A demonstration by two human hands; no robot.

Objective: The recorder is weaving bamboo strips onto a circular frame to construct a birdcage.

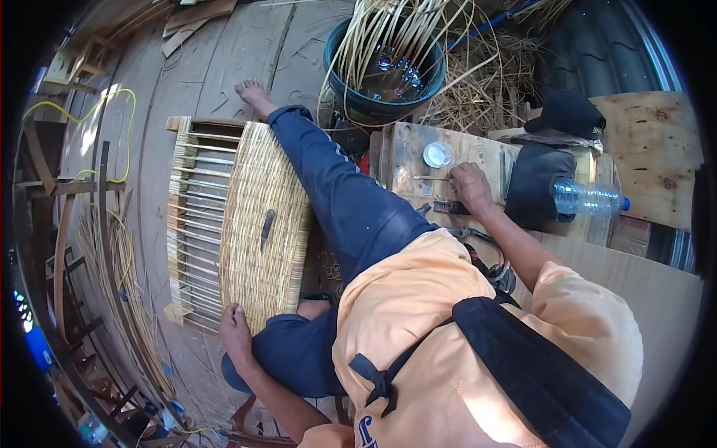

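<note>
Left forearm: comes in from the lower edge and angles forward beside the bent left leg [291, 351], elbow low.
Left hand: the left hand [236, 328] sits at the near edge of the woven panel [258, 201], back of the hand up, knuckles bent.
Left fingers: drawn together and curled in; from where I stand I cannot tell whether they pinch the weave or just lean on it.
Right arm: bent at the elbow, reaching forward and inward from the peach sleeve [590, 306] over the wooden tabletop [482, 148].
Right hand: the right hand [472, 185] is low and palm down, its wrist nearly in line with the forearm.
Right fingers: bunched narrow at one end of a slim stick-like piece [429, 178]; I cannot tell whether they grip it.
Woven panel: on the slatted wooden frame [178, 224], in front of the person, with the extended right leg [328, 172] alongside; a dark-handled tool [267, 226] lies on it.
Near the right hand: a small round container [436, 154], with a clear bottle [590, 197] farther right.
</note>
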